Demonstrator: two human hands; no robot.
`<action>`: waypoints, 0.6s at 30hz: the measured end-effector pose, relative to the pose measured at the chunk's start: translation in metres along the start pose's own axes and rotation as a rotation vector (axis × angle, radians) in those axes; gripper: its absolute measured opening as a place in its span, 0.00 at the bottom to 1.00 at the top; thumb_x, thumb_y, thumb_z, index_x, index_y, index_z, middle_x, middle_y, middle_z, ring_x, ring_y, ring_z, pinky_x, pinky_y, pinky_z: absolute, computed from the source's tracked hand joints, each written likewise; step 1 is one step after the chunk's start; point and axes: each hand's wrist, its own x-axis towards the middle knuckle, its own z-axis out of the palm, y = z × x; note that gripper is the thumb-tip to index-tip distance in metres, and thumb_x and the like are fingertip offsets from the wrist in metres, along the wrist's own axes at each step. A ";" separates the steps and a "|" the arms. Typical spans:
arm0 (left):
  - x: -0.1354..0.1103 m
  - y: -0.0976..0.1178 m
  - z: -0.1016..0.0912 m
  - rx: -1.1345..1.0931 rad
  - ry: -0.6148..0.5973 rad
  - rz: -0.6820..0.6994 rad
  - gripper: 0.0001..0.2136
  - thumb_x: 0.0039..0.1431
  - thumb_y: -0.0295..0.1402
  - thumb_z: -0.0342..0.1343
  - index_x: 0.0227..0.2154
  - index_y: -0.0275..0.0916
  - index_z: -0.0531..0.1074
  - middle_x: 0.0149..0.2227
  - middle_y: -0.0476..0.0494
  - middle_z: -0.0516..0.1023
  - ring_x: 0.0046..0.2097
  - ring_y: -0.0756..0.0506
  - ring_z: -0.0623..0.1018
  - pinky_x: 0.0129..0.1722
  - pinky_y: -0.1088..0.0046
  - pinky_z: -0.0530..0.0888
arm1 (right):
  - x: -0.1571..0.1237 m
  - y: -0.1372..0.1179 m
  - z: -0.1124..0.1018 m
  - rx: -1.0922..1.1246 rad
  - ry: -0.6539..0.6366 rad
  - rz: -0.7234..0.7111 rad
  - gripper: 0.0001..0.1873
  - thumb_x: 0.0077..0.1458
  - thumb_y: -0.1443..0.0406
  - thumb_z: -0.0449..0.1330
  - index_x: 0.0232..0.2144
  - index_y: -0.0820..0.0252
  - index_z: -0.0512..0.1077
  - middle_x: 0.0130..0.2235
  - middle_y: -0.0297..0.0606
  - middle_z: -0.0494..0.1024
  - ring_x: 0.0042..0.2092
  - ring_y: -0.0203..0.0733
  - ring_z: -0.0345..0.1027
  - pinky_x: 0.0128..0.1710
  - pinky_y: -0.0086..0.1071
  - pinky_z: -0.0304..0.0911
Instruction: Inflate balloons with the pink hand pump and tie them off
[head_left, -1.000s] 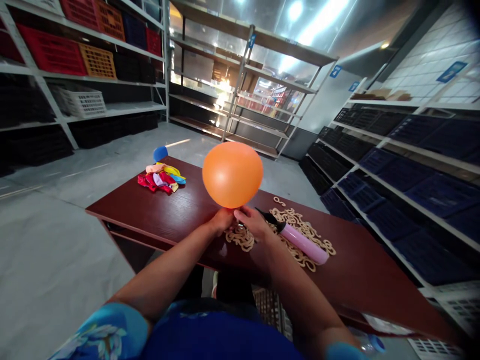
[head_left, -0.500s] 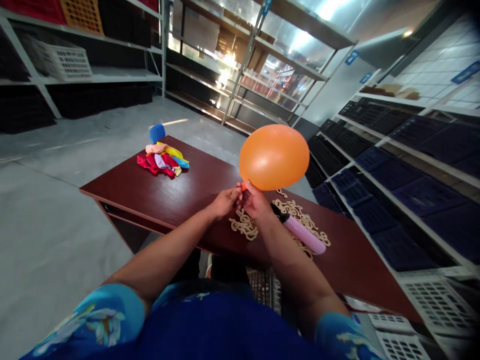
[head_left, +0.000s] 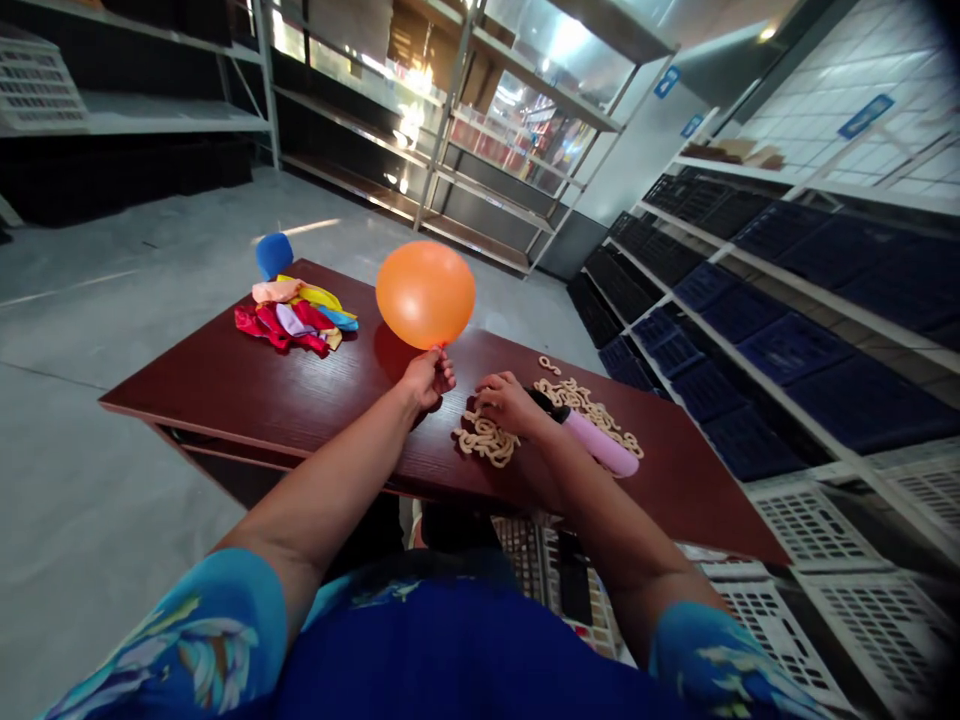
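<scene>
An inflated orange balloon [head_left: 426,296] stands above the table, its neck pinched at the bottom by my left hand [head_left: 429,378], which is closed on it. My right hand [head_left: 511,402] hovers at a pile of small beige curled pieces [head_left: 487,441], fingers bent loosely over its upper edge; whether the fingertips touch a piece is hard to see. Just right of that hand lies a pink balloon pump [head_left: 604,445] with a black end, partly hidden behind the wrist. More beige curled pieces [head_left: 592,408] are spread beyond it.
Several limp balloons [head_left: 296,318] in red, yellow, pink and blue lie on the left of the dark red table [head_left: 195,385], by a blue round object [head_left: 274,257]. Crate-filled shelves [head_left: 757,290] line the right side. White baskets [head_left: 817,525] stand beside the table.
My hands have separated. The left has carried the orange balloon leftward by its neck, while the right has let go of it and come down to the nearer beige pile.
</scene>
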 end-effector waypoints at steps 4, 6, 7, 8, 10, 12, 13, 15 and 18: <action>-0.006 -0.005 -0.001 0.117 -0.101 -0.063 0.11 0.58 0.34 0.48 0.22 0.35 0.63 0.20 0.49 0.64 0.16 0.56 0.60 0.16 0.80 0.60 | 0.000 -0.006 -0.014 0.214 0.170 0.225 0.06 0.51 0.63 0.56 0.29 0.58 0.72 0.32 0.35 0.74 0.34 0.36 0.65 0.37 0.33 0.58; -0.009 -0.007 0.000 0.193 -0.164 -0.063 0.10 0.56 0.34 0.50 0.23 0.34 0.65 0.24 0.44 0.70 0.17 0.56 0.61 0.15 0.80 0.60 | -0.002 -0.012 -0.022 0.386 0.179 0.373 0.08 0.51 0.60 0.57 0.29 0.59 0.71 0.25 0.33 0.73 0.26 0.33 0.64 0.28 0.29 0.58; -0.010 -0.008 0.000 0.225 -0.185 -0.061 0.09 0.56 0.33 0.52 0.24 0.34 0.65 0.26 0.42 0.72 0.17 0.56 0.61 0.15 0.81 0.60 | -0.003 -0.016 -0.025 0.484 0.154 0.427 0.08 0.50 0.60 0.57 0.29 0.59 0.70 0.23 0.32 0.72 0.24 0.32 0.63 0.24 0.28 0.57; -0.012 -0.009 0.000 0.253 -0.201 -0.064 0.08 0.55 0.33 0.53 0.24 0.34 0.66 0.29 0.40 0.73 0.17 0.57 0.62 0.15 0.81 0.60 | -0.004 -0.020 -0.026 0.584 0.121 0.465 0.08 0.49 0.60 0.57 0.28 0.59 0.69 0.23 0.32 0.72 0.22 0.31 0.63 0.22 0.27 0.57; -0.014 -0.010 0.000 0.305 -0.214 -0.070 0.07 0.53 0.32 0.56 0.26 0.33 0.67 0.33 0.38 0.75 0.18 0.58 0.62 0.16 0.82 0.61 | -0.005 -0.028 -0.026 0.762 0.073 0.512 0.07 0.48 0.61 0.58 0.28 0.59 0.68 0.26 0.33 0.74 0.21 0.31 0.64 0.18 0.25 0.57; -0.016 -0.011 0.000 0.331 -0.222 -0.044 0.08 0.52 0.33 0.56 0.28 0.32 0.68 0.36 0.37 0.75 0.18 0.59 0.62 0.15 0.83 0.62 | -0.007 -0.035 -0.025 0.866 0.063 0.532 0.07 0.47 0.62 0.59 0.27 0.59 0.67 0.28 0.34 0.75 0.21 0.31 0.65 0.16 0.25 0.58; -0.017 -0.012 0.001 0.336 -0.224 -0.023 0.08 0.52 0.34 0.57 0.28 0.32 0.69 0.36 0.37 0.75 0.17 0.59 0.61 0.15 0.83 0.62 | -0.007 -0.037 -0.025 0.885 0.062 0.535 0.07 0.46 0.62 0.59 0.27 0.59 0.67 0.28 0.34 0.75 0.21 0.31 0.65 0.16 0.24 0.59; -0.021 -0.015 0.005 0.355 -0.214 0.018 0.09 0.52 0.34 0.56 0.29 0.31 0.69 0.34 0.38 0.76 0.16 0.59 0.60 0.14 0.82 0.61 | -0.007 -0.038 -0.025 0.872 0.064 0.532 0.07 0.45 0.63 0.60 0.27 0.59 0.68 0.25 0.33 0.74 0.20 0.31 0.65 0.16 0.24 0.60; -0.030 -0.022 0.017 0.475 -0.171 0.037 0.10 0.53 0.35 0.55 0.31 0.32 0.69 0.24 0.45 0.73 0.16 0.57 0.64 0.15 0.81 0.63 | -0.004 -0.037 -0.026 0.763 0.090 0.513 0.07 0.45 0.62 0.60 0.26 0.60 0.70 0.21 0.32 0.72 0.19 0.31 0.65 0.16 0.24 0.60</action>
